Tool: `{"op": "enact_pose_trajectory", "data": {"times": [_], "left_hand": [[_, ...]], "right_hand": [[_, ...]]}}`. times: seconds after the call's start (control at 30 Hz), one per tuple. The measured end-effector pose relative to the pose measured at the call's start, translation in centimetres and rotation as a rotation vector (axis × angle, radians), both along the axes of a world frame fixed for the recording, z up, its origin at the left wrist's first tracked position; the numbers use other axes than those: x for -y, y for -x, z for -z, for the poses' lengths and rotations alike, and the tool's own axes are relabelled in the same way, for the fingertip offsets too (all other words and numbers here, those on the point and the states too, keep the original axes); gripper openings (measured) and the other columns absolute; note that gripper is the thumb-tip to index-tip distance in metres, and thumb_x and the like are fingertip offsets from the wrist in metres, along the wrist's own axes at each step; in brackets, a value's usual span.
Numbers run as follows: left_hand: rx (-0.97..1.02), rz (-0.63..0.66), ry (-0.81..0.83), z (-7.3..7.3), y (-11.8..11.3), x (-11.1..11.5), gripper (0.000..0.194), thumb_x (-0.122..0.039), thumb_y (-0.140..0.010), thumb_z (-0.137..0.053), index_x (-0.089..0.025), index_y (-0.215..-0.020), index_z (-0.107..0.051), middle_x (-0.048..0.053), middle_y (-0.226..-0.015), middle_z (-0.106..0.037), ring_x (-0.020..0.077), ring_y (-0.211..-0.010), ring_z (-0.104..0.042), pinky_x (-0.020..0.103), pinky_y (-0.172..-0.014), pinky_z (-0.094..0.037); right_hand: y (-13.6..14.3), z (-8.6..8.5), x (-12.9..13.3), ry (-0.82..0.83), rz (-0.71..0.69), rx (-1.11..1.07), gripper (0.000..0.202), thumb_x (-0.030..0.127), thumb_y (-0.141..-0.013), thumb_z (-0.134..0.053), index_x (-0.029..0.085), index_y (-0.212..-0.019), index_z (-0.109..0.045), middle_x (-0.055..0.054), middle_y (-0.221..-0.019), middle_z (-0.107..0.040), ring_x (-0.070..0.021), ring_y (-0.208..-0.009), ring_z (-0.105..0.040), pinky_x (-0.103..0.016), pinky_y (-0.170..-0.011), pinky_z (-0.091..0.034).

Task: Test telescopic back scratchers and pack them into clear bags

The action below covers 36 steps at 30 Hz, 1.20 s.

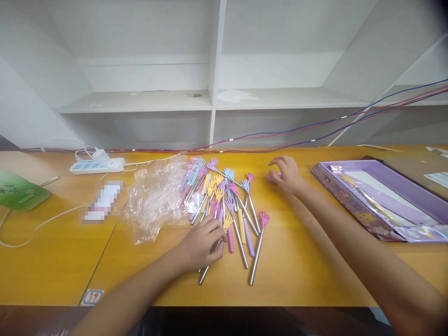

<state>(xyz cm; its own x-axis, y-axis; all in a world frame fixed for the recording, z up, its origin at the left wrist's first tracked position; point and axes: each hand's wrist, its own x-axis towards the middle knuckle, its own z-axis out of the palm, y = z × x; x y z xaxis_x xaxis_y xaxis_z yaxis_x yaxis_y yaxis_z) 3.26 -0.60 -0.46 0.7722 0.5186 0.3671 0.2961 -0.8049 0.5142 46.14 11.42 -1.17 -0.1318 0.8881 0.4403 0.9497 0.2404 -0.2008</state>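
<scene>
My left hand [206, 242] is closed around the metal rod of a back scratcher with a yellow hand-shaped head [228, 221], at the near side of a loose pile. My right hand [287, 175] is to the right of the pile, its fingers curled over a small purple thing [273, 177], mostly hidden by them. Back scratchers with pink, blue, yellow and purple heads and silver rods make up the pile. A pink-headed back scratcher [258, 247] lies at its right edge. Crumpled clear plastic bags [150, 200] touch the pile's left side, with some back scratchers partly inside.
An open purple box [350, 200] with clear film in it lies at the right. On the left are a white power strip [96, 165], a pixelated phone-like item [104, 200] and a green package [21, 191]. Blue and red cables [266, 134] run before white shelves [140, 101].
</scene>
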Motion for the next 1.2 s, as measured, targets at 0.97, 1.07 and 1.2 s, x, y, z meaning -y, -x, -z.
{"op": "enact_pose_trajectory", "data": {"times": [0.97, 1.07, 1.2], "left_hand": [[0.126, -0.278, -0.029, 1.0, -1.2, -1.0, 0.015, -0.021, -0.103, -0.055, -0.020, -0.111, -0.067, 0.002, -0.081, -0.066, 0.0210, -0.085, -0.061, 0.035, -0.082, -0.048], [0.202, -0.223, -0.016, 0.3, -0.6, -1.0, 0.016, -0.023, -0.105, -0.052, -0.021, -0.104, -0.067, 0.003, -0.088, -0.069, 0.0196, -0.085, -0.061, 0.034, -0.082, -0.048], [0.211, -0.199, 0.131, -0.2, -0.3, -0.6, 0.017, -0.032, -0.107, -0.055, -0.021, -0.111, -0.067, 0.001, -0.089, -0.068, 0.0163, -0.077, -0.060, 0.031, -0.075, -0.048]], "right_hand": [[11.5, 0.0, 8.2, 0.047, 0.221, -0.644, 0.052, 0.067, -0.110, -0.032, 0.026, -0.081, -0.048, -0.003, -0.071, -0.058, -0.0209, -0.068, -0.056, -0.033, -0.065, -0.042], [13.1, -0.9, 9.4, -0.078, 0.025, -1.104, 0.054, 0.074, -0.105, -0.045, 0.027, -0.079, -0.044, 0.002, -0.063, -0.042, -0.0160, -0.054, -0.041, -0.030, -0.052, -0.037], [16.6, -1.1, 11.7, 0.347, -0.292, -1.333, 0.052, 0.075, -0.094, -0.067, 0.026, -0.083, -0.054, 0.003, -0.066, -0.051, -0.0117, -0.045, -0.043, -0.027, -0.039, -0.036]]}}
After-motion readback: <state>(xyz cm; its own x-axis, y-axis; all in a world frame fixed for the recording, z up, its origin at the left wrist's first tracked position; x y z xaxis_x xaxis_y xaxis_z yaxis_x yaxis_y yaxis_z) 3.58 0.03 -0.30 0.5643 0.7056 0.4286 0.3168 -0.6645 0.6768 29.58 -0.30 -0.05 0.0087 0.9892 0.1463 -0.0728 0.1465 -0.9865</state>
